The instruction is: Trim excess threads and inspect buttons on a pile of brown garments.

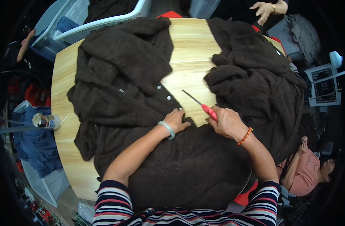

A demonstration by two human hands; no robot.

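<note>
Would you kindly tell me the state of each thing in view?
Left hand: resting on the brown cloth; pinch unclear
Right hand: closed around the red-handled tool
Red-handled tool: pointed end exposed
Brown cloth: spread out, rumpled
Table: partly covered
Left-edge blue cloth: heaped, rumpled
Upper-left tub: open, cloth inside
Grey cloth: draped, wrinkled

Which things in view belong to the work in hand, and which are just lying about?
In use:
red-handled tool, in the right hand
dark brown knitwear, under the left hand
wooden table beneath

Seemingly lying about:
white cup-like container
blue cloth, far left
pale bin, upper left
</note>
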